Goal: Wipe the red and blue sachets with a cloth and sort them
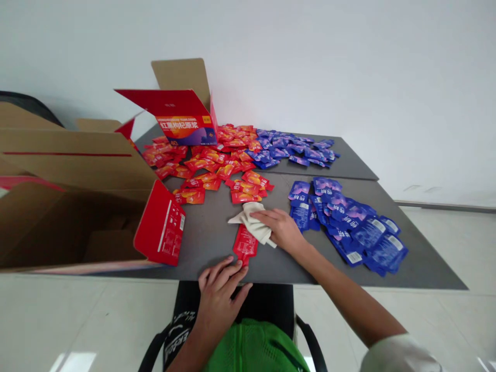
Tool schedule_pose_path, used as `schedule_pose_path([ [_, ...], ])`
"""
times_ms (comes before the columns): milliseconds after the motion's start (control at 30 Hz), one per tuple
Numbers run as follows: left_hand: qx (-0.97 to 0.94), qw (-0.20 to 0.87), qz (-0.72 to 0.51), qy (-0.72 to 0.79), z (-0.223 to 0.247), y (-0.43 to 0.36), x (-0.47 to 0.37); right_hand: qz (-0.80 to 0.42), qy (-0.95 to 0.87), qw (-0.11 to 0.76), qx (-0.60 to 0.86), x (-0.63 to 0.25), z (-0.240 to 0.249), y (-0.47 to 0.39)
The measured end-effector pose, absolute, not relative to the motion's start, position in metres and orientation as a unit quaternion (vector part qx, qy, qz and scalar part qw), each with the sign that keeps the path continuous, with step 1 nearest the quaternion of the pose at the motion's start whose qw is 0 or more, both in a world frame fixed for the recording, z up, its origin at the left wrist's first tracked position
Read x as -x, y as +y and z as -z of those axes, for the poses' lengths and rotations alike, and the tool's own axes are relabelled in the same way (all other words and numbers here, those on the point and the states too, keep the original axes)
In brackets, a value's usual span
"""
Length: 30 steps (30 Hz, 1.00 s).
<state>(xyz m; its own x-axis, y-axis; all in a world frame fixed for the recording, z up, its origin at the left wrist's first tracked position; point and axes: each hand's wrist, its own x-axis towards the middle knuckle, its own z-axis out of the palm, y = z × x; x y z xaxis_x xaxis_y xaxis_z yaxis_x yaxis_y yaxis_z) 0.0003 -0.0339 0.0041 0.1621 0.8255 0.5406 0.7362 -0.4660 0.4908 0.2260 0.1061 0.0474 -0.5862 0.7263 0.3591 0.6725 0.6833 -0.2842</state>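
Note:
A red pouch lies on the grey table, its narrow spout end toward me. My left hand rests at the table's front edge, fingers stretched out and thumb apart, with fingertips touching the pouch's narrow end. Bunched under the fingers of my right hand is a white cloth, pressed over the far part of that pouch, which it hides. To the right of this hand lies a heap of blue-purple pouches. Beyond the cloth, red-orange pouches lie in a small group.
An open cardboard box with red sides stands at the left, flaps spread. Farther back is another open red box. Loose red pouches and blue pouches are spread along the back. A black chair is below me.

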Motion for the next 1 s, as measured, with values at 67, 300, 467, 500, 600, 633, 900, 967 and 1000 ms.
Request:
schedule_pose_path([
  [67, -0.762, 0.06, -0.391, 0.512, -0.006, -0.034, 0.001, -0.045, -0.878, 0.261, 0.398, -0.233, -0.054, 0.106],
  [300, -0.778, 0.096, -0.313, 0.537, -0.029, -0.013, 0.0, -0.019, -0.774, 0.433, 0.462, -0.261, -0.056, 0.031],
  [467, -0.744, 0.055, -0.256, 0.615, -0.028, 0.025, -0.017, -0.052, -0.669, 0.496, 0.551, -0.286, -0.029, -0.012],
  [500, -0.739, 0.056, -0.239, 0.627, -0.028, 0.032, -0.022, -0.068, -0.645, 0.509, 0.565, -0.29, -0.021, -0.018],
  [600, -0.738, 0.069, -0.188, 0.644, -0.035, 0.047, -0.033, -0.108, -0.584, 0.525, 0.609, -0.298, 0.002, -0.031],
  [633, -0.742, 0.077, -0.173, 0.643, -0.039, 0.052, -0.036, -0.117, -0.572, 0.523, 0.62, -0.3, 0.007, -0.033],
  [900, -0.752, 0.241, -0.15, 0.595, -0.056, 0.085, -0.038, -0.108, -0.583, 0.522, 0.613, -0.298, 0.012, -0.031],
  [967, -0.756, 0.243, -0.17, 0.583, -0.059, 0.088, -0.038, -0.105, -0.591, 0.516, 0.611, -0.3, 0.012, -0.031],
  [1000, -0.757, 0.241, -0.183, 0.58, -0.061, 0.088, -0.038, -0.103, -0.594, 0.515, 0.609, -0.301, 0.013, -0.031],
])
